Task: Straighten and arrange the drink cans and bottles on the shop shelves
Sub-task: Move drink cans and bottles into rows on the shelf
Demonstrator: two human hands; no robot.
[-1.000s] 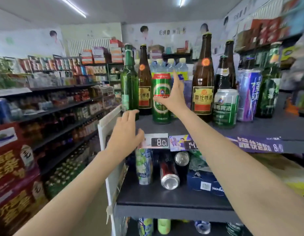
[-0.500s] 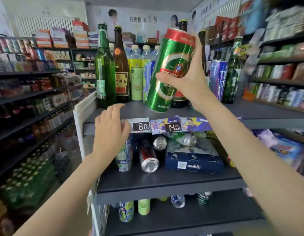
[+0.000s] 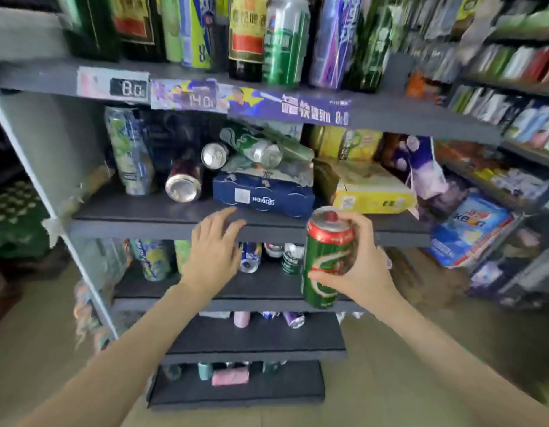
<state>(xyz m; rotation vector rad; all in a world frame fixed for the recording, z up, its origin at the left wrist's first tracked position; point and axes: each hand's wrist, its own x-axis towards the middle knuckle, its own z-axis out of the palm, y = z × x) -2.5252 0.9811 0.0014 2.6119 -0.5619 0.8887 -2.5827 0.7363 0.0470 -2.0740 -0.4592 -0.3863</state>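
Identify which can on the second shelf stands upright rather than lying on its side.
The tall green-and-blue can at the shelf's left end; the red can beside it lies down.

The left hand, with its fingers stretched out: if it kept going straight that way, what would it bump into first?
Probably the blue multipack on the second shelf; the left hand points at its lower left corner, though depth is unclear.

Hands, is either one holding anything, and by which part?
The right hand grips the green beer can around its side; the left hand holds nothing.
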